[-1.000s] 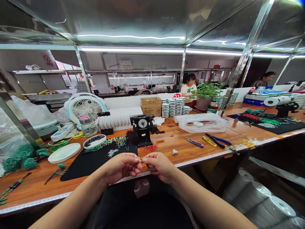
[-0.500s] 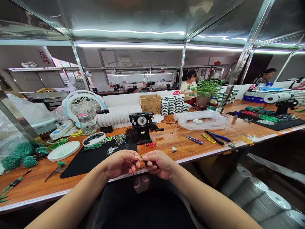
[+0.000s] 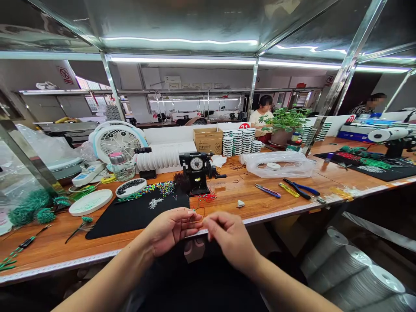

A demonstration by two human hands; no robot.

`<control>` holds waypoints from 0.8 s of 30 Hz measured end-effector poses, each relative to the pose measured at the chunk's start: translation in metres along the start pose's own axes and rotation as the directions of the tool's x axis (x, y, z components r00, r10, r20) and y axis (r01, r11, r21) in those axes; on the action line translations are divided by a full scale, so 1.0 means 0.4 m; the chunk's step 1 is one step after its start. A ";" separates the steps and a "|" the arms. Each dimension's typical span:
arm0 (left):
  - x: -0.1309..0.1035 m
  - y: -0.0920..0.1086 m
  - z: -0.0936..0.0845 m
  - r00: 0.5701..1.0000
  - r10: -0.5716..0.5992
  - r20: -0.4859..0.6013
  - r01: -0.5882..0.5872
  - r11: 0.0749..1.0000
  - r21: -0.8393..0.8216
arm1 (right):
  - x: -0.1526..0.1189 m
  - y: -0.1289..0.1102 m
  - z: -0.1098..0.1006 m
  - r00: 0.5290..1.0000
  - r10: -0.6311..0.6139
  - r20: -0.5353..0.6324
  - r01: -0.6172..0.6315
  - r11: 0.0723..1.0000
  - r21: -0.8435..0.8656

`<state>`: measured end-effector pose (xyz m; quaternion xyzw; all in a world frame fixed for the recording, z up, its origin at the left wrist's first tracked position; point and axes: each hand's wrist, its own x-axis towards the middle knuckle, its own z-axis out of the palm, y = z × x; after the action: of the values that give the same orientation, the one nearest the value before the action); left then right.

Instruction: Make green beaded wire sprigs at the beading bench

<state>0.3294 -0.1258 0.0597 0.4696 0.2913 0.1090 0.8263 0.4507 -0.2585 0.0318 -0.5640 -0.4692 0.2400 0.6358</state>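
Stretching wide, the wooden bench (image 3: 256,203) bears a black mat (image 3: 130,216); at the bench's near edge the right hand (image 3: 230,238) curls, whether holding anything I cannot tell, while the left hand (image 3: 169,229) pinches a thin cord (image 3: 204,210) looping between both.

Wooden workbench (image 3: 250,190) spans the frame, tape-measure strip (image 3: 74,262) along its front edge. Lower left: green strand bundles (image 3: 29,208), round white dish (image 3: 91,202). Left of centre: black mat (image 3: 113,227) with multicolored bits (image 3: 159,189) and a white pile (image 3: 156,203); pink-lidded jar (image 3: 122,168) and fan (image 3: 118,141) behind. Centre: black crank winder (image 3: 196,167), red strands (image 3: 208,196) at its base. Right of centre: clear plastic bag (image 3: 282,167), slim blue-handled tool (image 3: 267,190), yellow tool (image 3: 289,190), blue-and-black pliers (image 3: 299,189), small white piece (image 3: 240,203). Far right: second black mat (image 3: 360,176).
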 end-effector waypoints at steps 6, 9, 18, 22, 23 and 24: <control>-0.004 -0.056 0.024 0.998 0.002 -0.065 -0.007 0.997 -0.080 | -0.055 0.038 0.071 0.965 0.216 0.150 -0.238 0.959 0.155; -0.001 -0.070 0.026 0.995 0.004 -0.099 -0.014 0.995 -0.101 | -0.043 0.076 0.094 0.958 0.259 0.121 -0.280 0.933 0.225; -0.007 -0.104 0.029 0.973 0.014 -0.231 -0.051 0.986 -0.158 | -0.047 0.096 0.114 0.940 0.335 0.062 -0.339 0.896 0.287; -0.005 -0.112 0.033 0.968 0.024 -0.251 -0.069 0.982 -0.174 | -0.054 0.092 0.116 0.932 0.358 0.061 -0.359 0.883 0.302; -0.003 -0.112 0.032 0.968 0.025 -0.251 -0.070 0.982 -0.175 | -0.054 0.093 0.117 0.932 0.357 0.066 -0.359 0.880 0.311; -0.002 -0.113 0.032 0.968 0.024 -0.251 -0.070 0.982 -0.174 | -0.053 0.094 0.117 0.933 0.353 0.071 -0.357 0.877 0.322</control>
<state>0.3320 -0.1594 0.0271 0.3817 0.3698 0.2126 0.8200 0.4091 -0.2439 -0.0143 -0.5248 -0.3144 0.4303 0.6637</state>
